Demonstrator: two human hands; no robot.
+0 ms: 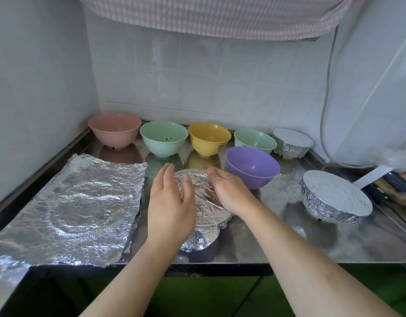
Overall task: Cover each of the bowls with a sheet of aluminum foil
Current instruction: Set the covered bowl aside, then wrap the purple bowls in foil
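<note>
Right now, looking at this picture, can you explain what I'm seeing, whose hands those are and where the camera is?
There is no machine here. It is one picture from a wide-angle camera worn on a person's head, looking forward and down at their own bare hands over a metal counter.

The left hand and right hand press on either side of a foil-covered bowl, shaping the foil round it. The fingers look fairly straight, so they push rather than grip.

Two wrapped bowls, far and near, stand on the right. Five bowls are uncovered: pink, green, yellow, a second green, purple. A crinkled foil sheet lies flat on the left.
</note>
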